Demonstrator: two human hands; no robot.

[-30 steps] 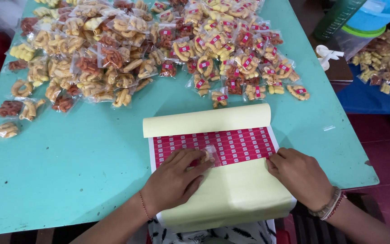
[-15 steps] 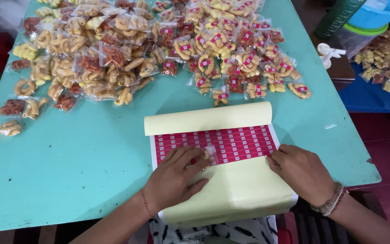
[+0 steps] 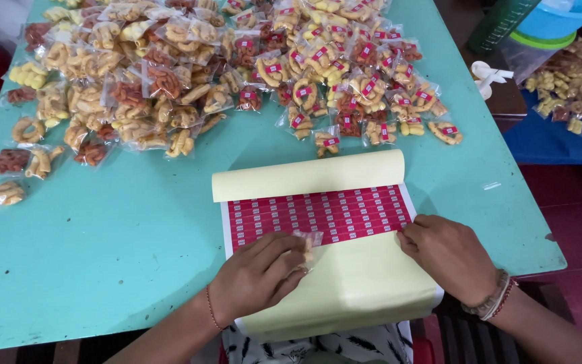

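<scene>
Clearly the left hand (image 3: 257, 273) holds a small clear snack packet (image 3: 308, 246) between thumb and fingertips, pressed down on the sticker sheet (image 3: 318, 216), at the lower edge of the red rows. The right hand (image 3: 449, 256) lies at the right edge of the same sheet, fingertips pinching or picking at the red stickers there; whether it already has one sticker between the fingers I cannot tell.

The packet looks very light and soft, a thin plastic film with a few dry crisp pieces inside. I judge that the film is slippery and the pieces break easily, so it is better to hold it at the sealed edge with a gentle pinch, not over the middle. The stickers seem thin and limp, and sticky on the back; a nail under one corner is probably the best way to lift one.

The sheet itself is a flexible yellow backing paper, curled over at the top, lying on the turquoise table (image 3: 116, 236) near its front edge. Many more filled packets (image 3: 237, 61) are heaped at the far side.
</scene>
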